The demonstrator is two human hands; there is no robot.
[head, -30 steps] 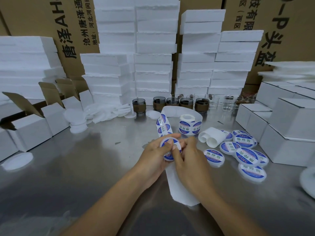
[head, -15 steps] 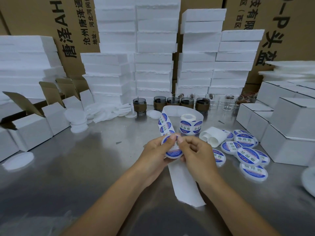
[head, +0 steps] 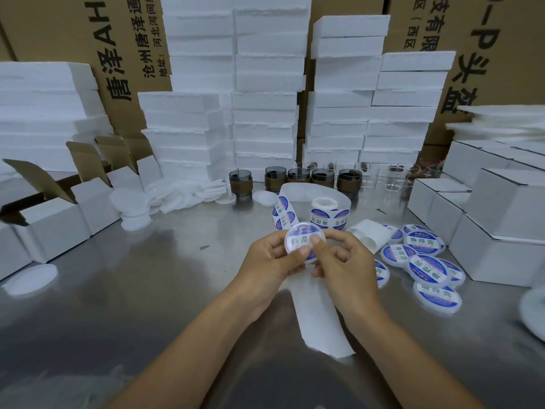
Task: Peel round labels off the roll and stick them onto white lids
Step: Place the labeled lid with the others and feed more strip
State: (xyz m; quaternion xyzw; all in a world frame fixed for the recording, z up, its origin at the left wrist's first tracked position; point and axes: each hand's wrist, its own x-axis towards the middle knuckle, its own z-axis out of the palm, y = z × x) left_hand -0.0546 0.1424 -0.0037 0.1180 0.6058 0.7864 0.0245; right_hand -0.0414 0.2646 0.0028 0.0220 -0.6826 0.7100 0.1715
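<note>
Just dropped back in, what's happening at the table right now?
A person holds a lid in both hands, left hand and right hand, thumbs pressing a round label onto it. The roll stands just behind, its spent backing strip trailing under the hands. Finished lids lie to the right; blank lids wait at the left.

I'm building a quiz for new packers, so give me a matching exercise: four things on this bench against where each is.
1 held lid
2 label roll
3 labelled lids
4 bare lids

A heaped on the table, right
B in left hand and right hand
C stacked left, by open boxes
D behind the hands

Pairs: 1-B, 2-D, 3-A, 4-C
</note>
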